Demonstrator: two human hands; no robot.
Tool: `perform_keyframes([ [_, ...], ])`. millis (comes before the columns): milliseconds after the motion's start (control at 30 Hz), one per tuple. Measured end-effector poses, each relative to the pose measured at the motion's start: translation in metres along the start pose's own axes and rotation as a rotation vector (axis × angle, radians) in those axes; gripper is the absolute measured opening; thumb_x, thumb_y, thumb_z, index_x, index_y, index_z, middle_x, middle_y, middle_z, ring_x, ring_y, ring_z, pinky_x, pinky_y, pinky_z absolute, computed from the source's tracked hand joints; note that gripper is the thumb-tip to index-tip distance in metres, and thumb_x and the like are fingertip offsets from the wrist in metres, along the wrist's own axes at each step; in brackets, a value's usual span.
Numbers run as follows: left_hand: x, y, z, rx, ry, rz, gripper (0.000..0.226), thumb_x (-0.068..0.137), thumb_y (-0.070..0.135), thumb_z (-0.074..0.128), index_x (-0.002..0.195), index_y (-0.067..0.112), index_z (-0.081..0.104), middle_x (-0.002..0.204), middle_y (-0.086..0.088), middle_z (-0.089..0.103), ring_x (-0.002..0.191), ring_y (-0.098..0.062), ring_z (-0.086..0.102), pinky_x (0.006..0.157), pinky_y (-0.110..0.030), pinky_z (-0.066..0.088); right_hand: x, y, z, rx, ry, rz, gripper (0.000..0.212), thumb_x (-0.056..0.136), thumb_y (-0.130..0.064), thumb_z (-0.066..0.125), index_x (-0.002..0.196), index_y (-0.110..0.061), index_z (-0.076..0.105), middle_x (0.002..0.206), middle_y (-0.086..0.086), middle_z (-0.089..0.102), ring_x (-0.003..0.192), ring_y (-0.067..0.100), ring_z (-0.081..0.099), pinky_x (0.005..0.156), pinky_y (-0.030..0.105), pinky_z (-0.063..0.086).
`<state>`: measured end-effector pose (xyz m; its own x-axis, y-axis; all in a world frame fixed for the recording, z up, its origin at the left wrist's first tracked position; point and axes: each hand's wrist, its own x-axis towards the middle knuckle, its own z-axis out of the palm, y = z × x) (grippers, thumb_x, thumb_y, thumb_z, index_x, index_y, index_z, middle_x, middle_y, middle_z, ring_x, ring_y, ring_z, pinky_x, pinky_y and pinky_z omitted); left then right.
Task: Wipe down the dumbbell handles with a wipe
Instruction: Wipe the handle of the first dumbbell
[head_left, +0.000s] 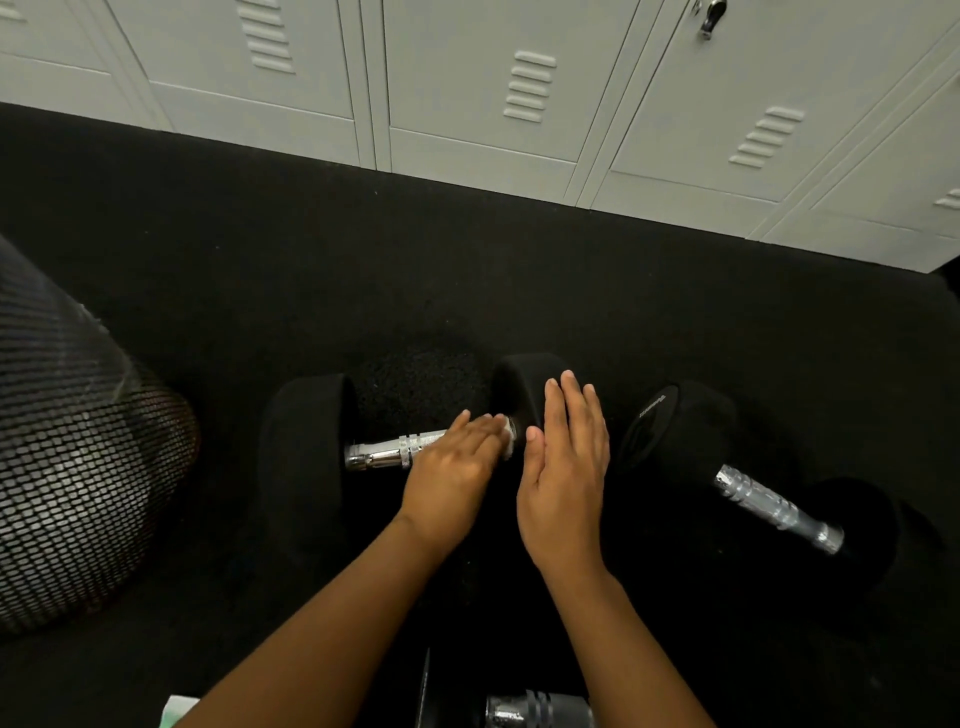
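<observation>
The wipe (506, 434) is pressed by the left hand (449, 467) at the handle's (395, 449) right end; the handle's long axis extends leftward. The right hand (563, 467) is held flat, released.

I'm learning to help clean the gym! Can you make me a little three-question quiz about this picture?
1. True or false: the left hand presses a white wipe on the middle dumbbell's handle.
2. What does the right hand rest on? A) a locker B) the middle dumbbell's black end C) the mesh bin
3. Fill in: the right dumbbell lies on the black ____.

Key: 1 true; 2 B; 3 floor.
</observation>
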<state>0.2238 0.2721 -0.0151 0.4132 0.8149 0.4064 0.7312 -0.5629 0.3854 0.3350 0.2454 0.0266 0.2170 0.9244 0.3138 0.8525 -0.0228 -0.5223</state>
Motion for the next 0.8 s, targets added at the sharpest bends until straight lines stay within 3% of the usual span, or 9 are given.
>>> perform_keyframes([
  [100, 0.021, 0.008, -0.011, -0.054, -0.139, -0.215, 0.013, 0.082, 0.011, 0.064, 0.094, 0.01, 0.068, 0.092, -0.008, 0.072, 0.085, -0.024, 0.068, 0.092, -0.032, 0.046, -0.001, 0.0, 0.001, 0.001, 0.006, 0.0, 0.048, 0.095, -0.027, 0.027, 0.138, -0.009, 0.036, 0.148, 0.005, 0.029, 0.139, 0.017, 0.013, 0.111, 0.04, 0.017],
  [167, 0.043, 0.006, -0.019, -0.077, -0.326, -0.438, 0.015, 0.089, 0.023, 0.056, 0.095, 0.015, 0.067, 0.092, -0.012, 0.069, 0.089, -0.03, 0.063, 0.078, -0.034, 0.048, 0.0, -0.001, 0.002, -0.006, 0.004, 0.008, 0.048, 0.095, -0.027, 0.026, 0.139, -0.009, 0.035, 0.148, 0.004, 0.029, 0.139, 0.017, 0.013, 0.111, 0.041, 0.017],
  [233, 0.062, -0.004, -0.021, -0.136, -0.53, -0.611, 0.023, 0.091, 0.028, 0.051, 0.096, 0.014, 0.069, 0.098, -0.016, 0.067, 0.094, -0.033, 0.061, 0.075, -0.035, 0.046, 0.001, -0.001, 0.003, -0.015, 0.007, 0.011, 0.048, 0.095, -0.027, 0.026, 0.138, -0.009, 0.035, 0.148, 0.005, 0.03, 0.139, 0.018, 0.014, 0.111, 0.042, 0.018],
  [333, 0.074, -0.006, -0.023, -0.185, -0.641, -0.643, 0.026, 0.091, 0.029, 0.05, 0.095, 0.01, 0.069, 0.098, -0.016, 0.067, 0.092, -0.033, 0.061, 0.072, -0.033, 0.045, -0.001, -0.001, 0.002, -0.019, 0.01, 0.005, 0.047, 0.096, -0.026, 0.026, 0.138, -0.009, 0.035, 0.148, 0.006, 0.031, 0.139, 0.018, 0.014, 0.111, 0.041, 0.018],
  [433, 0.049, 0.009, -0.023, -0.113, -0.426, -0.54, 0.023, 0.093, 0.027, 0.049, 0.091, 0.013, 0.067, 0.091, -0.013, 0.069, 0.086, -0.031, 0.063, 0.074, -0.035, 0.047, -0.004, 0.0, 0.002, -0.027, 0.019, 0.0, 0.047, 0.096, -0.026, 0.027, 0.138, -0.009, 0.035, 0.148, 0.006, 0.031, 0.139, 0.018, 0.014, 0.111, 0.041, 0.018],
  [533, 0.013, 0.012, -0.019, -0.121, -0.153, -0.267, 0.022, 0.088, 0.018, 0.052, 0.098, 0.012, 0.07, 0.1, -0.006, 0.072, 0.094, -0.022, 0.067, 0.097, -0.036, 0.045, -0.005, 0.001, 0.002, -0.021, 0.016, 0.002, 0.047, 0.096, -0.026, 0.027, 0.138, -0.008, 0.035, 0.148, 0.005, 0.03, 0.139, 0.018, 0.014, 0.111, 0.041, 0.018],
  [633, -0.012, -0.006, -0.016, -0.014, -0.087, -0.034, 0.03, 0.081, 0.009, 0.056, 0.109, 0.004, 0.066, 0.112, -0.009, 0.068, 0.105, -0.022, 0.064, 0.1, -0.043, 0.04, -0.005, 0.002, 0.0, -0.012, 0.0, -0.005, 0.048, 0.096, -0.028, 0.026, 0.139, -0.01, 0.035, 0.148, 0.004, 0.029, 0.139, 0.018, 0.013, 0.111, 0.042, 0.019],
  [800, -0.015, -0.006, -0.026, 0.073, -0.054, -0.167, 0.04, 0.068, -0.007, 0.073, 0.106, 0.003, 0.067, 0.107, -0.011, 0.069, 0.099, -0.022, 0.067, 0.097, -0.044, 0.039, -0.001, 0.002, 0.001, 0.002, 0.011, -0.017, 0.046, 0.096, -0.027, 0.027, 0.137, -0.008, 0.037, 0.147, 0.006, 0.032, 0.139, 0.02, 0.017, 0.11, 0.043, 0.021],
])
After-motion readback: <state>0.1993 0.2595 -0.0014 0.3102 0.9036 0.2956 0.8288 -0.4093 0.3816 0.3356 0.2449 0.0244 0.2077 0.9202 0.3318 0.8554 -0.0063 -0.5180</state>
